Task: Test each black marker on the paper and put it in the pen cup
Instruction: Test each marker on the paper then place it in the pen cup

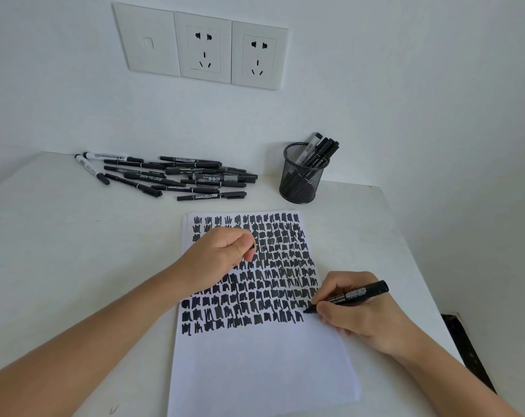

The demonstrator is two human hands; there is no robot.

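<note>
A white sheet of paper lies in front of me, its upper part filled with rows of black scribbles. My right hand grips a black marker like a pen, tip touching the paper at the right end of a scribble row. My left hand rests on the paper's upper left, curled into a fist around a small dark thing, probably the marker's cap. A black mesh pen cup stands beyond the paper with several markers leaning in it. A heap of several black markers lies at the back left.
The white table meets a white wall with a switch plate and two sockets. Its right edge drops off near my right hand, with dark floor below.
</note>
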